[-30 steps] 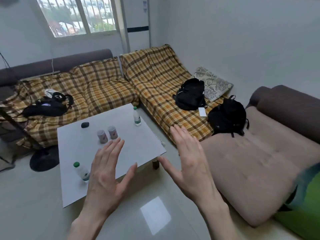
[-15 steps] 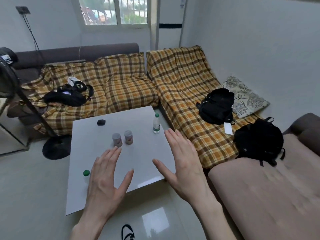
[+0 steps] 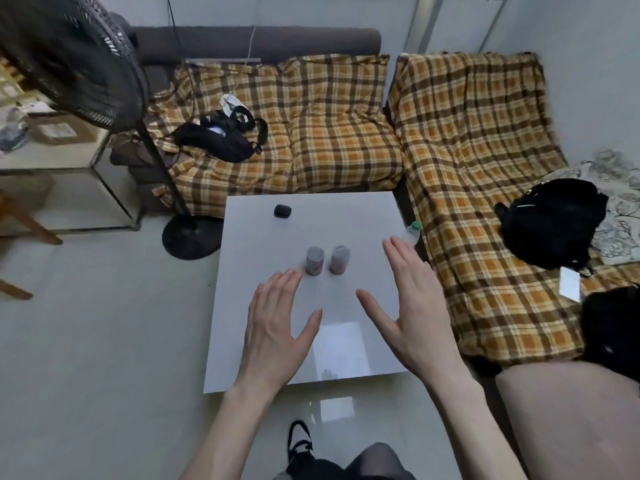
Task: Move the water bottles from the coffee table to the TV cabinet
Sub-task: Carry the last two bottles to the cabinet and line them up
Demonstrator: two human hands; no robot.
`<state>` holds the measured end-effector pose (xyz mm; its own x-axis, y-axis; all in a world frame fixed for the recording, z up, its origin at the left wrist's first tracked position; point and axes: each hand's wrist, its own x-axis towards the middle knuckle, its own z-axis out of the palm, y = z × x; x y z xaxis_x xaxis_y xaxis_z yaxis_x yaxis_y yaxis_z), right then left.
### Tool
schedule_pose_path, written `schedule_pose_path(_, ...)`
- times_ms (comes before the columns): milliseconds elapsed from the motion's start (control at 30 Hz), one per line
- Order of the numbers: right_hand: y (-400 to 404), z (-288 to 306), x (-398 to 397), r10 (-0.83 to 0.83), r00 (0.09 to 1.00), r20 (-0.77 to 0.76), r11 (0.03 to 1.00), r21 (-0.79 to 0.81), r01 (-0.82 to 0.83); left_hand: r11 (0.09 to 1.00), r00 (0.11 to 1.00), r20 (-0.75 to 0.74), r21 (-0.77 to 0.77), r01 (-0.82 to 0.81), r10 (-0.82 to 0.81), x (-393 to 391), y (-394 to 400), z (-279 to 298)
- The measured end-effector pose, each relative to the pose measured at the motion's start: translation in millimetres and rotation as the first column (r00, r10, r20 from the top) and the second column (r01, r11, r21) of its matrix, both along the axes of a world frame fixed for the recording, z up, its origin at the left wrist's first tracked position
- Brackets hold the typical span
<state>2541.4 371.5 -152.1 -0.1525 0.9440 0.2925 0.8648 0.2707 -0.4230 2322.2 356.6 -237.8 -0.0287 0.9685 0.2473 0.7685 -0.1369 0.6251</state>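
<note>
Nothing's picked up yet: left hand (image 3: pixel 273 327) and right hand (image 3: pixel 415 306) hover flat and empty over the bench (image 3: pixel 242 306), so next reach for the water bottle (image 3: pixel 412 232) at its right edge, half hidden behind the right fingertips.

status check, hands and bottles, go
Left hand and right hand open, empty. One bottle at table edge, untouched. Two small jars mid-table.

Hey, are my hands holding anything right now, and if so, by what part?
Nothing is held. The left hand and right hand hover open over the coffee table. The green-capped water bottle stands just past the right fingertips, ungripped.
</note>
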Motion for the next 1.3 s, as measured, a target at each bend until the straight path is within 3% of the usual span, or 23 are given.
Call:
schedule_pose_path(133,25.5,-28.0,-19.0,0.038,0.999,-0.003,0.997,-0.068,-0.038,0.994,0.997,-0.028,-0.080,-0.075,0.073,-28.8,7.4,-42.8)
schedule_pose_path(333,44.9,-77.2,-35.2,0.104,0.995,0.014,0.964,-0.246,-0.097,0.916,0.972,-0.092,-0.326,-0.234,0.216,-60.7,7.8,-104.3)
schedule_pose_path(633,66.0,-149.4,-51.0,0.196,0.981,0.001,0.892,-0.415,-0.177,0.791,0.957,-0.203,-0.541,-0.286,0.207,-64.6,41.8,-174.3)
schedule_pose_path(933,94.3,-172.9,-36.4,0.258,0.966,-0.018,0.819,-0.527,-0.229,0.683,0.958,-0.221,-0.673,-0.284,0.180,-55.0,64.8,-203.8)
schedule_pose_path(1133,119.6,-176.0,-15.7,0.249,0.969,0.002,0.819,-0.534,-0.209,0.705,0.962,-0.201,-0.655,-0.272,0.184,-32.6,91.2,-193.6)
schedule_pose_path(1300,141.9,-173.7,9.5,0.215,0.970,0.111,0.882,-0.448,-0.145,0.775,0.982,-0.150,-0.605,-0.180,0.111,10.4,127.9,-171.1)
